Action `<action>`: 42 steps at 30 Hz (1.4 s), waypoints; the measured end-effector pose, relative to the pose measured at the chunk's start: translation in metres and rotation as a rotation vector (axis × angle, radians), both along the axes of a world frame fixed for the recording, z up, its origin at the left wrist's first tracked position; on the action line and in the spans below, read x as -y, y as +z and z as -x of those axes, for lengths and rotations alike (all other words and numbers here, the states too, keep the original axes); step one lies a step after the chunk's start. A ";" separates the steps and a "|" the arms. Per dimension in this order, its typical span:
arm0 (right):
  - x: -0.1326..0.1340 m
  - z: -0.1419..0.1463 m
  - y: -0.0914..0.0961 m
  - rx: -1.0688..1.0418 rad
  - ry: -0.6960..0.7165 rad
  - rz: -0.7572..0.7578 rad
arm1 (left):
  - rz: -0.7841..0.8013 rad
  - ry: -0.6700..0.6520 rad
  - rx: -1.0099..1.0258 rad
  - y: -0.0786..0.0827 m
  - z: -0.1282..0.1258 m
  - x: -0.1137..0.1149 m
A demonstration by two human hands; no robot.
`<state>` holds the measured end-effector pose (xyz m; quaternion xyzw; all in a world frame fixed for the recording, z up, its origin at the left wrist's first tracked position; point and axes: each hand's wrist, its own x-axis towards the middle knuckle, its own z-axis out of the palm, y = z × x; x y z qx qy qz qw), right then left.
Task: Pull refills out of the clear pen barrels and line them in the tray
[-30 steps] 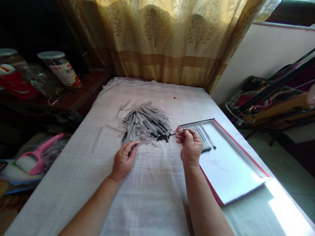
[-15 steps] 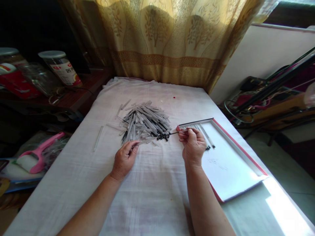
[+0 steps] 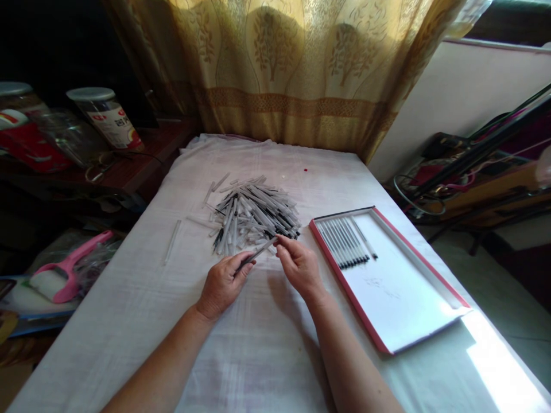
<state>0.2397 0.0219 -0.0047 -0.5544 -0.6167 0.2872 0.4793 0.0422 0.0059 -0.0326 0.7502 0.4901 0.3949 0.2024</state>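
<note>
Between my hands, in front of the pile, a translucent pen barrel slants up to the right, with something dark along it. My left hand is closed round its lower end. The fingertips of my right hand pinch at its upper end; what exactly they grip there is partly hidden. Just behind lies a heap of clear pen barrels and black pen parts. To the right, several black-tipped pens lie side by side in a shallow red-edged box lid, one slightly apart from the row.
A single barrel lies left of the heap on the white tablecloth. A tiny red piece sits farther back. Jars stand on a dark cabinet at left, above a pink-handled object. A patterned curtain hangs behind.
My right hand has moved left from beside the box lid, bringing the thin dark rod to the barrel in my left hand. The barrel is now tilted up more steeply, and the pen row is uncovered.
</note>
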 end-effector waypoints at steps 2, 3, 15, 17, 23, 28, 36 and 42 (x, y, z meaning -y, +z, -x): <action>0.002 -0.003 0.002 0.141 0.034 -0.039 | 0.021 -0.005 0.008 0.001 0.000 0.000; 0.002 -0.005 0.002 0.173 0.044 -0.038 | 0.039 -0.001 0.023 0.001 -0.001 0.000; -0.006 -0.044 -0.015 0.659 -0.286 0.197 | 0.163 0.116 0.162 -0.001 -0.002 -0.003; -0.007 -0.039 -0.016 0.712 -0.281 0.214 | 0.146 0.124 0.134 0.000 -0.002 -0.003; -0.009 -0.035 -0.018 0.567 -0.291 0.164 | 0.090 0.100 0.064 0.003 0.000 -0.003; -0.002 -0.033 -0.021 -0.098 -0.137 0.142 | 0.066 0.074 0.034 0.003 0.000 -0.003; 0.005 -0.025 -0.014 -0.368 0.009 0.139 | -0.018 0.040 -0.020 0.001 0.000 -0.003; 0.006 -0.023 -0.020 -0.325 0.058 0.138 | -0.057 0.028 -0.045 0.001 -0.001 -0.002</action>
